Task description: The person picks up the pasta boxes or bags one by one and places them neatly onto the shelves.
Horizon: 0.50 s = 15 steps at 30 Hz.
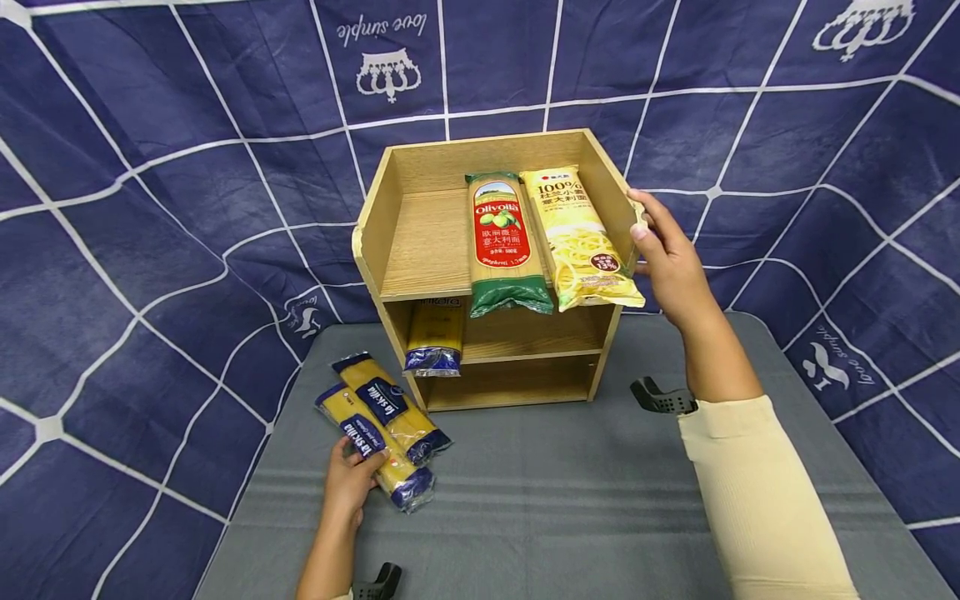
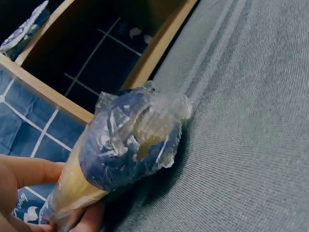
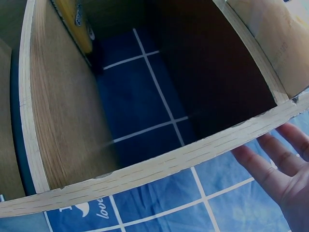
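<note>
My left hand (image 1: 347, 486) grips a yellow and navy pack of spaghetti (image 1: 403, 482) lying on the grey cloth. In the left wrist view, the clear crinkled end of this spaghetti pack (image 2: 128, 140) points away from the fingers, with a thumb and fingertips around its body. A second, similar spaghetti pack (image 1: 375, 392) lies right beside it. Up at the wooden shelf (image 1: 427, 242), my right hand (image 1: 667, 258) holds the front edge of the right side panel, thumb near the top and fingers on the outer face.
On the top shelf lie a green-ended red-label pasta pack (image 1: 501, 233) and a yellow pasta pack (image 1: 577, 237), both jutting past the front. Another yellow and blue pack (image 1: 435, 333) sits at the left of the middle compartment. Blue gridded cloth (image 1: 285, 108) hangs behind and at the sides.
</note>
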{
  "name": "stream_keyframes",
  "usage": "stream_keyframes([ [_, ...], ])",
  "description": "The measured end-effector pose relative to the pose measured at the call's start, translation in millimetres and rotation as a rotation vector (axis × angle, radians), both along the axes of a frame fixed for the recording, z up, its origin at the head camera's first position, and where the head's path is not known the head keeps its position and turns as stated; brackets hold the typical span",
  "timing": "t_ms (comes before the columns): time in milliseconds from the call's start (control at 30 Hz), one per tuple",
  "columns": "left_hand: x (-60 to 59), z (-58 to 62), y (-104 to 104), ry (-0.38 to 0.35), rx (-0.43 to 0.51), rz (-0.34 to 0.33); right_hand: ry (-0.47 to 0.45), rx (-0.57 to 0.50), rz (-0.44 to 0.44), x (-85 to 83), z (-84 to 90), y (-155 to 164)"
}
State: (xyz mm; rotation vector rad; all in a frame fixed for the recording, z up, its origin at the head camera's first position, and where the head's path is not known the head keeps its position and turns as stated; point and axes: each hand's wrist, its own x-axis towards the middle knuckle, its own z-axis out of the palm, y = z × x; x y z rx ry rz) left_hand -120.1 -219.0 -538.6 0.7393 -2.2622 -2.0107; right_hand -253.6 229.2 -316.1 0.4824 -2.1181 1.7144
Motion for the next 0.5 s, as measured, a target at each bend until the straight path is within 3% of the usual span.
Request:
stream_keyframes([
  [333, -3.9, -7.3, -10.1, -0.063, -0.019, -0.039, 0.003, -0.033, 0.023, -0.8, -1.5, 0.5],
  [500, -2.8, -5.6, -6.8, -0.023, 0.033, -0.046, -0.002, -0.039, 0.022, -0.6, -1.6, 0.4],
])
